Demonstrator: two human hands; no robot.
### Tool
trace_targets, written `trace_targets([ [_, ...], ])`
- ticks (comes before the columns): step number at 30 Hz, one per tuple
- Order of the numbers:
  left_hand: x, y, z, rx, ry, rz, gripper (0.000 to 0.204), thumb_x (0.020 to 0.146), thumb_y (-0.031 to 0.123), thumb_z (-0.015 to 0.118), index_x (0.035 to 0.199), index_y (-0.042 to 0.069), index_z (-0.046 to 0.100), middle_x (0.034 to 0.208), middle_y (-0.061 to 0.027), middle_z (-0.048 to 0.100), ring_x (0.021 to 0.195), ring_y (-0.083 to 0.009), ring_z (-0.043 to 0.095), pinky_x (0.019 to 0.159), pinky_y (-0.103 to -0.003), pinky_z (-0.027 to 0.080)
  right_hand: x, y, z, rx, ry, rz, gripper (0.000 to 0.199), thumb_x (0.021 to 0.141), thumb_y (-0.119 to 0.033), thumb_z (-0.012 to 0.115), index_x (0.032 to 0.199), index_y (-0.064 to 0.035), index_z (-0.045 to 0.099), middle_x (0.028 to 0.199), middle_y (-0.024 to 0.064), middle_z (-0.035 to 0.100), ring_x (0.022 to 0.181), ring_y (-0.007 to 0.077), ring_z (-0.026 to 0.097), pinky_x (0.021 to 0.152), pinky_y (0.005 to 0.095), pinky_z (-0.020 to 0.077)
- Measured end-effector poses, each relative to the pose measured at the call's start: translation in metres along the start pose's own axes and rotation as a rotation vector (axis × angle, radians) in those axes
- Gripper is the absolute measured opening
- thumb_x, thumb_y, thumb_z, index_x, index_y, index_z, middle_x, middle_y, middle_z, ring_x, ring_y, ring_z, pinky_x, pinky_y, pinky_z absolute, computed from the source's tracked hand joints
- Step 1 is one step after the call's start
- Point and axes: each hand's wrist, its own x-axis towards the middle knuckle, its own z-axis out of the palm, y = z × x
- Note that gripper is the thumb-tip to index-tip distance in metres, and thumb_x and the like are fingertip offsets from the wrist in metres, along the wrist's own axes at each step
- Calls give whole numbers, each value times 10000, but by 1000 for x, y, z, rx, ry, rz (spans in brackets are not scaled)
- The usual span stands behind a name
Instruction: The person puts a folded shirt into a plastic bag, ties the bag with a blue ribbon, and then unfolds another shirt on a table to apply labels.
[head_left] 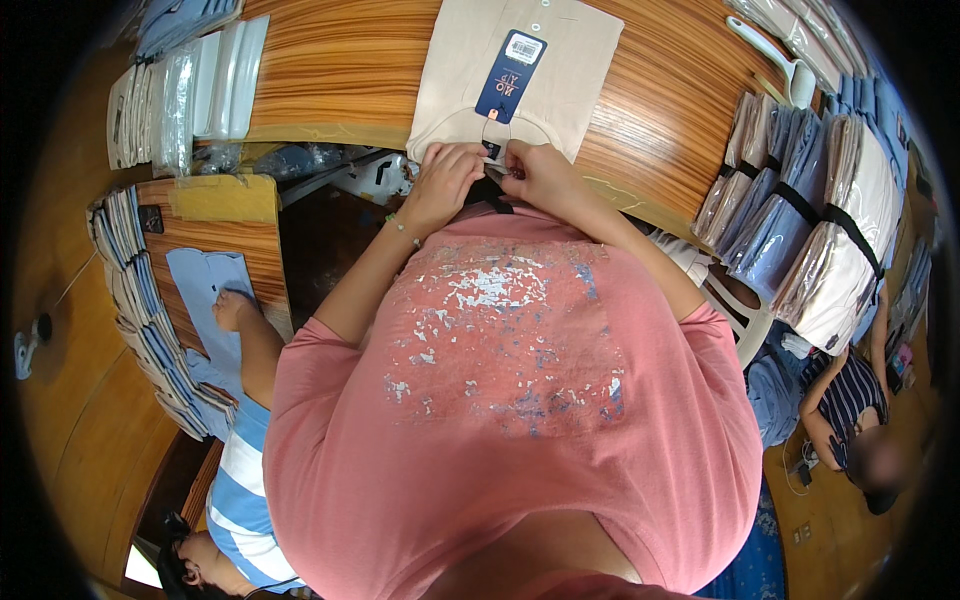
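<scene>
A folded beige shirt lies on the wood-grain table, its collar toward me at the near edge. On it rests a dark blue hang tag with a white sticker, joined by a thin loop near the collar. My left hand is closed with curled fingers on the left side of the collar. Opposite it, my right hand pinches the collar between thumb and fingers. Between them shows a small dark neck label. What the fingertips grip exactly is partly hidden.
Clear plastic sleeves stand at the far left. Bundles of bagged shirts are piled at the right, near a white-handled tool. At left, a co-worker's hand rests on a blue shirt. Another person sits at the lower right.
</scene>
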Motion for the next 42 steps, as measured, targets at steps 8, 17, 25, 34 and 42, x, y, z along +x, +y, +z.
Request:
trace_targets([
  [8,-13,-6,-24,66,92,96,191,762,139,624,906,47,537,1089,-109,555,1005,-315,501,841,-398,383,-13,17,-82,88,359,136,263,706,-193,700,849,-5,585,710,84,624,662,166,594,617,304,466],
  [17,54,8,-15,-121,193,-140,332,802,74,546,1120,-4,492,1117,-168,532,1046,-332,480,927,-397,359,10,78,-168,-519,1144,129,460,764,-298,692,1052,49,597,920,205,598,797,314,577,704,377,460],
  [25,57,-3,-37,-210,88,-134,402,802,111,587,1184,39,484,1120,-152,536,1040,-286,512,931,-369,379,41,-3,-77,-406,622,1,453,729,-266,703,1096,-27,588,983,196,553,954,348,510,844,416,412],
  [34,3,-217,-241,347,967,-399,203,822,144,561,993,48,613,1061,-169,566,1024,-342,496,941,-409,356,50,-57,-87,-287,717,3,362,755,-174,679,1078,-33,594,995,151,522,950,306,501,818,376,409],
  [42,-77,-317,-315,1058,1092,-800,298,804,308,628,996,82,659,1027,-109,615,1031,-298,516,890,-415,362,139,-127,-46,-161,368,-179,256,782,-84,626,1025,-6,597,1001,143,558,936,282,519,816,340,428],
])
